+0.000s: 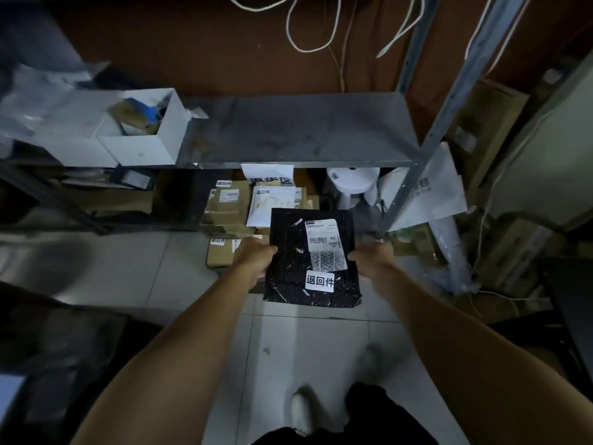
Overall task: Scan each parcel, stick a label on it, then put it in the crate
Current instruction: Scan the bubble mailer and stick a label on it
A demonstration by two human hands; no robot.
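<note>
A flat black bubble-mailer parcel (293,261) hangs in front of me, held by both hands at its side edges. My left hand (253,256) grips the left edge and my right hand (372,256) grips the right edge. The parcel carries a white shipping label (324,236) with a barcode near its top and a small white sticker (320,281) with black characters near its bottom. Below and behind the parcel, under the shelf, lies a pile of brown and white parcels (231,207), several with the same small sticker. No crate is clearly visible.
A grey metal shelf (298,130) runs across at mid height, with an open white box (144,130) on its left end. A slanted shelf post (417,175) stands to the right. Cardboard boxes (487,123) stack at the right. White floor tiles (321,348) and my feet lie below.
</note>
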